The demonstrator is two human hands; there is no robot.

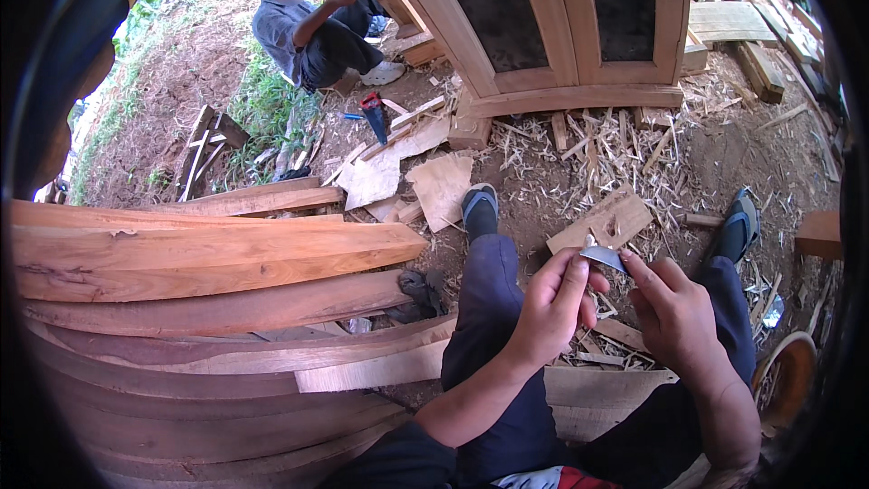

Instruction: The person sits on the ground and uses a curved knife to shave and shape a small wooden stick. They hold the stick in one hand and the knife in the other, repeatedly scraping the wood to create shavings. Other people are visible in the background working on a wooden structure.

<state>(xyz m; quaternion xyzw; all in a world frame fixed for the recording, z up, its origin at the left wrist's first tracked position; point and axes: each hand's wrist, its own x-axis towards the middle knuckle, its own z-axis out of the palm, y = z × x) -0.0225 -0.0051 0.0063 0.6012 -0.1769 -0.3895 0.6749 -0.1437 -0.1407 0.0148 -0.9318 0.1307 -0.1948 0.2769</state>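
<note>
Between my two hands, over my lap, is a small thin grey blade-like piece (605, 258); its exact kind is hard to make out. My left hand (554, 301) pinches its left end between thumb and fingers. The right hand (672, 306) has its fingertips closed on the other end. A small pale bit (590, 240) shows at the left thumb tip. Just beyond the hands, a flat wooden block (615, 214) with a dark notch lies on the shavings.
Long planks (208, 263) are stacked to my left. Ahead stands a panelled wooden frame (570, 91) with dark panels. A saw (373, 118) lies near plywood scraps (442, 186). Another person (317, 32) squats at the far left, holding a tool. A round brown container (786, 380) sits at right.
</note>
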